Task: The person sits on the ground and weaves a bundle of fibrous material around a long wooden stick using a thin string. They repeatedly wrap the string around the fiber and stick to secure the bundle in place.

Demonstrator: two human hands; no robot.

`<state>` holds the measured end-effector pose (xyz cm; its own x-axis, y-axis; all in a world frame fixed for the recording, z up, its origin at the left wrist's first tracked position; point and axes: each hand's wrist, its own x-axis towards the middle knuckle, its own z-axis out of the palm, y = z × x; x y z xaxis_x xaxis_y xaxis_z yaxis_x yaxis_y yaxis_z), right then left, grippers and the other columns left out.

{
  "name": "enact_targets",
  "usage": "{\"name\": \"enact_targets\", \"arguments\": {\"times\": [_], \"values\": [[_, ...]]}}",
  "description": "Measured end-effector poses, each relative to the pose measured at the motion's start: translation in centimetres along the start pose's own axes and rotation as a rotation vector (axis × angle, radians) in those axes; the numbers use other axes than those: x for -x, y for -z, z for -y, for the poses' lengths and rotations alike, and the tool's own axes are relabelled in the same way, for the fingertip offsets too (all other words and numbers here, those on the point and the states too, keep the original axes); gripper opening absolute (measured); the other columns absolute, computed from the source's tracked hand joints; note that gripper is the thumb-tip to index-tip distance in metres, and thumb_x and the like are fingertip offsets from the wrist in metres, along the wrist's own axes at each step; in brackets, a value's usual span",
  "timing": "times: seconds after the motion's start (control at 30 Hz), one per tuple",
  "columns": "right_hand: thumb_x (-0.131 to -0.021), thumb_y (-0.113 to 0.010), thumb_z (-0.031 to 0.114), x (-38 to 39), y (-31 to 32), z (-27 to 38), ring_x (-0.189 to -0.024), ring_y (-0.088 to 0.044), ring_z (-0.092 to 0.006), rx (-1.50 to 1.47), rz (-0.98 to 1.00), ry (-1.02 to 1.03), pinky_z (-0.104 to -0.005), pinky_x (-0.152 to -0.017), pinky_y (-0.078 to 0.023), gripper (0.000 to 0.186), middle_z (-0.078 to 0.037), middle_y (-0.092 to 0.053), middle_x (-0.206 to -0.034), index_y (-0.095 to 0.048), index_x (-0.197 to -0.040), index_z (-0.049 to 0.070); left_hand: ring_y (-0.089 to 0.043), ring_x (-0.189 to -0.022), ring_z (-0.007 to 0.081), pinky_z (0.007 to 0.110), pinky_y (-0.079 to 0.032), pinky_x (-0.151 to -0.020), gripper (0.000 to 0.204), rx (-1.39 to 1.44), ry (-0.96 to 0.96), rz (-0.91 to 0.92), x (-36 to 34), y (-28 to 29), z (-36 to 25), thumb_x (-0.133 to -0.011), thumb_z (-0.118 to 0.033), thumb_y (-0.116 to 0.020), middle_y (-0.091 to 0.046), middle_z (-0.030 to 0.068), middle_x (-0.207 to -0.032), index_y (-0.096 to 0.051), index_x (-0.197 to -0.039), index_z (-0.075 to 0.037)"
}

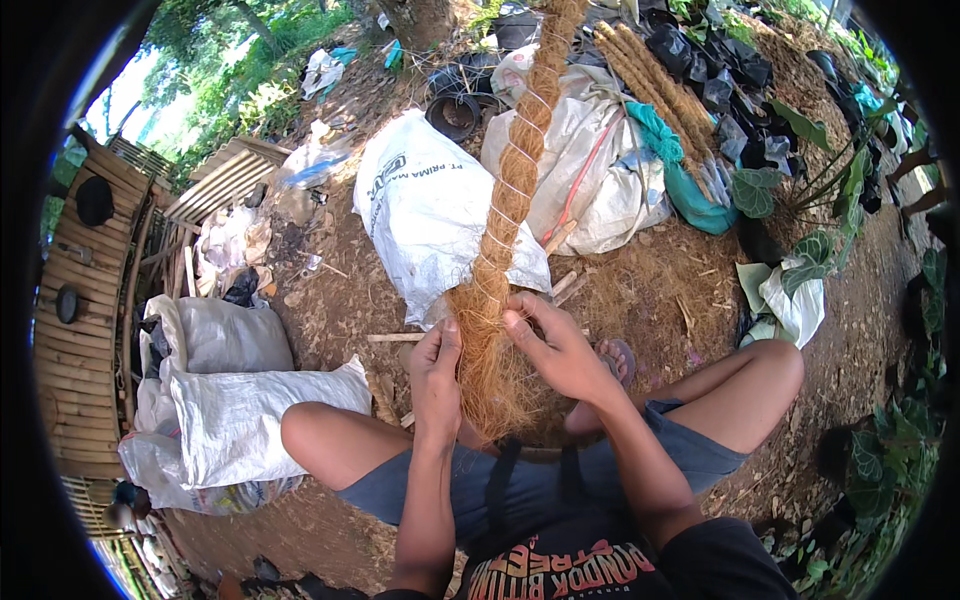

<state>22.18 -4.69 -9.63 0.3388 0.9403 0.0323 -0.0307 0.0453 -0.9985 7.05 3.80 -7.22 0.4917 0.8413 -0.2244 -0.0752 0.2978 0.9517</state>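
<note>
A long pole wrapped in brown coconut fibre (519, 160) slants up and away from between my knees, with pale string (533, 122) wound around it in a spiral. At its near end the coconut fibre (490, 375) hangs loose and frayed. My left hand (436, 370) is closed at the left edge of this loose fibre, thumb against curled fingers. On the other side my right hand (556, 345) pinches the fibre at the pole's right edge, thumb and forefinger together. Whether string also lies in either pinch is too small to tell.
A white sack (420, 200) lies just beyond the pole's lower end. Further right are a larger pale sack (600, 150) and several fibre-wrapped poles (665, 90). Stuffed white sacks (245, 415) sit by my left knee. Leafy plants (810, 250) grow at the right.
</note>
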Motion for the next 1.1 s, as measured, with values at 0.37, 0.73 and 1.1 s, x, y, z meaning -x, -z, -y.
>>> {"name": "enact_targets", "arguments": {"times": [0.37, 0.73, 1.1], "values": [[-0.104, -0.063, 0.019, 1.6, 0.6, -0.7, -0.062, -0.036, 0.0020, -0.157, -0.052, -0.151, -0.0184, -0.054, -0.028, 0.019, 0.011, -0.047, -0.071, -0.070, -0.113, 0.003, -0.058, -0.081, 0.0061, 0.025, -0.047, -0.074, 0.027, -0.052, 0.007, 0.020, 0.1, 1.2, -0.8, -0.107, -0.018, -0.056, -0.069, 0.0024, -0.094, -0.070, -0.111, 0.005], [-0.094, -0.073, 0.009, 1.3, 1.2, -3.2, -0.054, -0.041, 0.0005, -0.435, 0.008, -0.164, -0.0214, -0.047, -0.029, 0.022, 0.008, -0.054, -0.067, -0.071, -0.113, 0.000, -0.061, -0.084, 0.0072, 0.025, -0.050, -0.077, 0.026, 0.072, 0.215, 0.319, 1.0, 0.5, -0.6, -0.105, -0.020, -0.057, -0.068, 0.0011, -0.090, -0.068, -0.109, 0.003], [-0.097, -0.073, 0.013, 0.7, 3.2, -1.6, -0.060, -0.043, -0.0006, -0.352, 0.330, -0.142, -0.0216, -0.054, -0.032, 0.014, 0.007, -0.055, -0.067, -0.077, -0.101, 0.001, -0.052, -0.048, 0.0162, 0.030, -0.038, -0.042, 0.030, 0.433, 0.430, 0.363, 1.3, 0.9, 3.4, -0.101, -0.024, -0.052, -0.060, 0.0143, -0.071, -0.063, -0.108, 0.002]]}}
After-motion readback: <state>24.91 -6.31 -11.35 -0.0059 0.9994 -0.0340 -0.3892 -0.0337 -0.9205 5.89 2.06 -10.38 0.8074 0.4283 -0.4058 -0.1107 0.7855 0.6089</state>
